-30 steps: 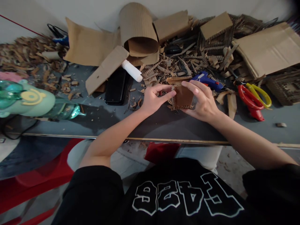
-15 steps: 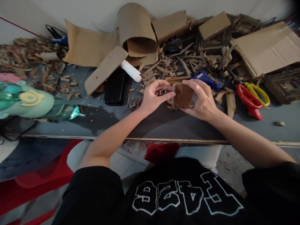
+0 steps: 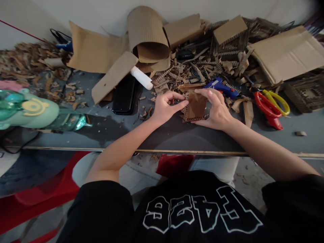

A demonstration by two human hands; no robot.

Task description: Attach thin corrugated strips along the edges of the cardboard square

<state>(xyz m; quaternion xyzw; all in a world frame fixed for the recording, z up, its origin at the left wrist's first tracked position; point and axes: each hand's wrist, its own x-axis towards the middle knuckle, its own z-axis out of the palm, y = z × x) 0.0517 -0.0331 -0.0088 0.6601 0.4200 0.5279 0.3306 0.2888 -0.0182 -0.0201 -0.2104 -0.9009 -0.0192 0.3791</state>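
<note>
A small brown cardboard square (image 3: 195,106) edged with corrugated strips stands tilted on the grey table (image 3: 177,135). My right hand (image 3: 217,108) curls around its right side and top edge. My left hand (image 3: 165,107) pinches at its upper left corner with thumb and forefinger. A blue glue gun (image 3: 222,86) lies just behind my right hand.
Red and yellow scissors (image 3: 272,106) lie to the right. A black phone (image 3: 125,95) and a white roll (image 3: 141,77) lie to the left. Cardboard sheets, a curled cardboard roll (image 3: 148,35) and scraps crowd the back. A green toy-like bottle (image 3: 30,109) lies far left.
The cardboard square has tipped slightly, its top edge leaning further back. Both hands stay on it, almost in place.
</note>
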